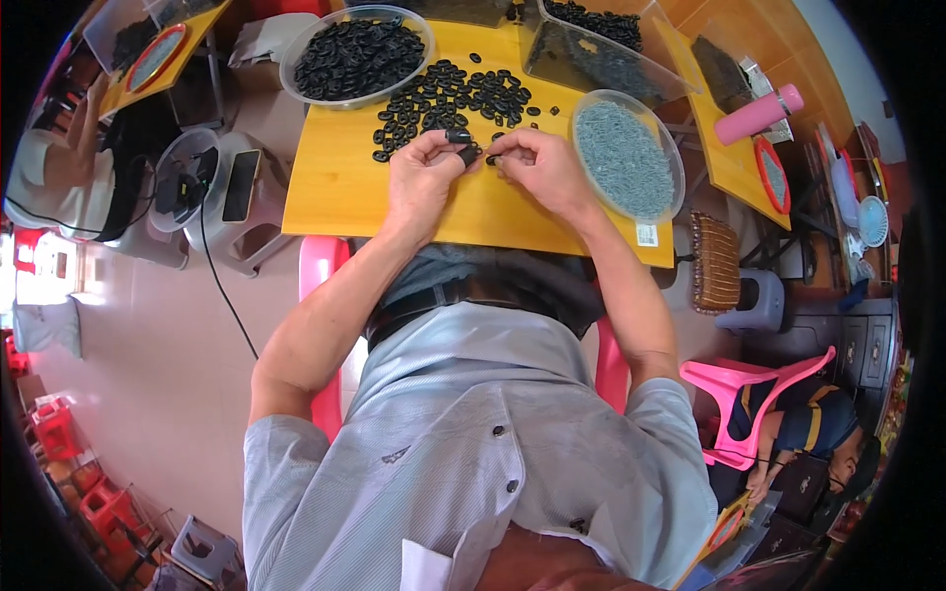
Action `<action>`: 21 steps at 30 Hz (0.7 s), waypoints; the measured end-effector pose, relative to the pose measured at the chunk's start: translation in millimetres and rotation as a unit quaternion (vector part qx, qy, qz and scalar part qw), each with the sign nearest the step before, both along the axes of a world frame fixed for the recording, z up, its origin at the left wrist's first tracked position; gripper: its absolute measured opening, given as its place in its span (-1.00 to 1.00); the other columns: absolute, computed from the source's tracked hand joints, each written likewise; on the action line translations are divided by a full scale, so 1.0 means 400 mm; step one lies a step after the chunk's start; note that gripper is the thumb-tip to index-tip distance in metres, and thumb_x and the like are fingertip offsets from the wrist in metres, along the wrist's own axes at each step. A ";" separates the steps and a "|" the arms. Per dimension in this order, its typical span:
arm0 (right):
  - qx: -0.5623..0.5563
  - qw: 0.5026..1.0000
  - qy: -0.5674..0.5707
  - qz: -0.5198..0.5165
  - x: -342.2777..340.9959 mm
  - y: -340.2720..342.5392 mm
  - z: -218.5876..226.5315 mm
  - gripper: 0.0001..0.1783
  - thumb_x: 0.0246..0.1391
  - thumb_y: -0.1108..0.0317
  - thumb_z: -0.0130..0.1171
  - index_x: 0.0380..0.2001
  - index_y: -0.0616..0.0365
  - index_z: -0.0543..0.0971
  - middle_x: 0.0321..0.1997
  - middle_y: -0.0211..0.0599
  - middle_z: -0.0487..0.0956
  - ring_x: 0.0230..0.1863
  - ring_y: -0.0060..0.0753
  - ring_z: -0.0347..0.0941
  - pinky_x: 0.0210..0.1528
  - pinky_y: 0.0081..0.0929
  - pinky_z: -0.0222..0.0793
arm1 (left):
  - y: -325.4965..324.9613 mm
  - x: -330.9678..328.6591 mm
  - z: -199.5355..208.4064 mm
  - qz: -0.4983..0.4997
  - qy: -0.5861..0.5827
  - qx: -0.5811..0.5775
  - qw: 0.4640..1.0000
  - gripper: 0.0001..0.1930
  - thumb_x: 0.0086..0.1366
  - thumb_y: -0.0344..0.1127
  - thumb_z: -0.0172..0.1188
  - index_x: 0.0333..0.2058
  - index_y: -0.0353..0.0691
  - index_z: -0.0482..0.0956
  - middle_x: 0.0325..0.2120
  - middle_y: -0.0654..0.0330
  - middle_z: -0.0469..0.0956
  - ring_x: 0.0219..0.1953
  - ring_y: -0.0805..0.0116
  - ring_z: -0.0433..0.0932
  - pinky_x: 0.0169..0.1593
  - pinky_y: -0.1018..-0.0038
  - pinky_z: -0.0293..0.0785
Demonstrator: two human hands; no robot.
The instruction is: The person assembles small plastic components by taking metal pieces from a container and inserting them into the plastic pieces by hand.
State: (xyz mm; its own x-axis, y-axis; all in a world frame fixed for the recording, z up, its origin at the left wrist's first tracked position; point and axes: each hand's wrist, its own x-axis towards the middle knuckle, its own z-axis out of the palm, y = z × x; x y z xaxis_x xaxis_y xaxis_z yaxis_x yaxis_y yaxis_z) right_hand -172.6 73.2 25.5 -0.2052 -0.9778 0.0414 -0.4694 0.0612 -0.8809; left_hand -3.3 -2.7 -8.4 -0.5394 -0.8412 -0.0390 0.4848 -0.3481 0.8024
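One yellow table [340, 202] stretches out in front of the person, its near edge at the person's waist. At the table's far right sits a clear box [562, 67] with black pieces in it; at the table's far left corner, a round tub [287, 67] is heaped with black pieces. An oval tray [679, 177] of small grey-blue bits [626, 153] lies on the table's right side, its longer direction running from the far side toward the near edge. Over the middle of the table the left hand [422, 182] and right hand [547, 169] come close together. The left has thumb and finger bent into a pinch, with black finger covers [458, 136] on the tips; I cannot tell what it holds. Loose black rings [434, 97], mostly oval, spread over the table's far middle, their long axes pointing every way, a few running left to right. Smallest, a black piece [492, 159] is pinched in the right fingertips above the table's middle; its long axis cannot be made out.
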 end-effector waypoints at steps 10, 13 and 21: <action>-0.013 0.983 -0.183 0.009 -0.005 -0.007 -0.025 -0.85 0.19 0.50 0.16 -0.19 0.33 0.58 -0.34 -0.27 0.63 -0.35 -0.55 0.57 -0.31 -0.64 0.48 | 0.001 -0.008 -0.012 -0.038 -0.037 -0.022 0.998 -0.88 0.26 -0.61 0.14 -0.23 -0.38 0.55 -0.32 0.17 0.61 -0.26 0.40 0.62 -0.08 0.51 0.59; -0.005 0.981 -0.196 0.002 -0.006 -0.006 -0.015 -0.85 0.19 0.49 0.16 -0.19 0.33 0.58 -0.34 -0.25 0.63 -0.35 -0.54 0.57 -0.31 -0.63 0.48 | 0.000 -0.006 -0.006 -0.026 -0.060 -0.029 0.997 -0.89 0.26 -0.59 0.16 -0.23 -0.35 0.56 -0.35 0.20 0.62 -0.30 0.47 0.60 -0.16 0.60 0.54; -0.024 0.967 -0.253 0.021 0.006 -0.003 -0.012 -0.75 0.11 0.54 0.20 -0.12 0.35 0.57 -0.28 -0.25 0.63 -0.31 -0.52 0.57 -0.28 -0.60 0.48 | -0.007 -0.001 -0.008 -0.060 -0.024 -0.009 0.998 -0.90 0.26 -0.59 0.18 -0.24 -0.35 0.56 -0.34 0.17 0.62 -0.32 0.47 0.59 -0.19 0.60 0.53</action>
State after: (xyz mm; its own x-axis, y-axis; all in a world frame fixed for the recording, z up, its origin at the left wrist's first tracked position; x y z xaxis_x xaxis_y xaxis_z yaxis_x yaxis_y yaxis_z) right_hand -170.1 71.8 20.5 -0.1714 -0.9852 -0.0083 0.0207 0.0048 -0.9998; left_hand -3.7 -5.5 -11.5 -0.6347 -0.7709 -0.0537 0.4006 -0.3877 0.8302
